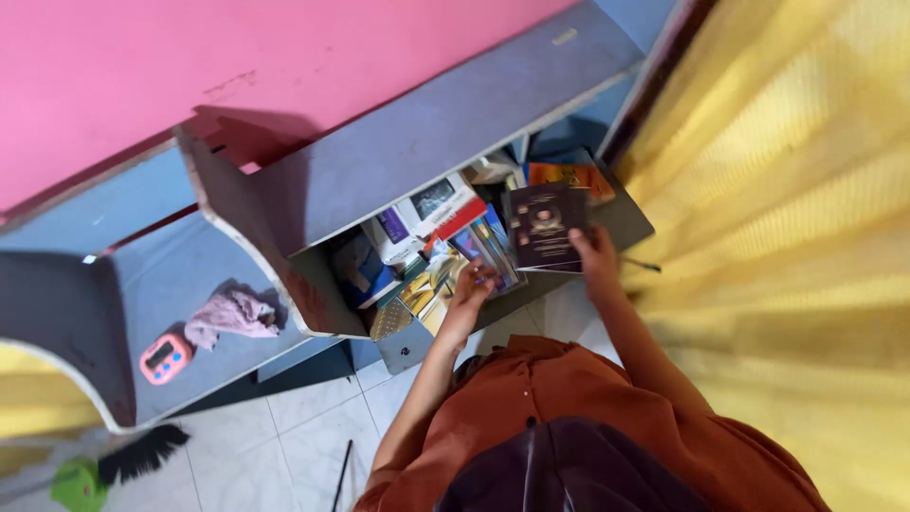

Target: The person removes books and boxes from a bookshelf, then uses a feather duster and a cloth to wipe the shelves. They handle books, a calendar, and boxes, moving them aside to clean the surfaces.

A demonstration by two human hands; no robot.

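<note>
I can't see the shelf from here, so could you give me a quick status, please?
Right hand grips dark book. Left hand rests on leaning books. Shelf packed tight.

Pink cloth and red timer on grey shelf. Black brush, green dustpan on floor. Yellow curtain at right.

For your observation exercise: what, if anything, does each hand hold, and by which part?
The right hand grips a dark book at its lower right corner; the left hand only touches the shelved books.
</note>
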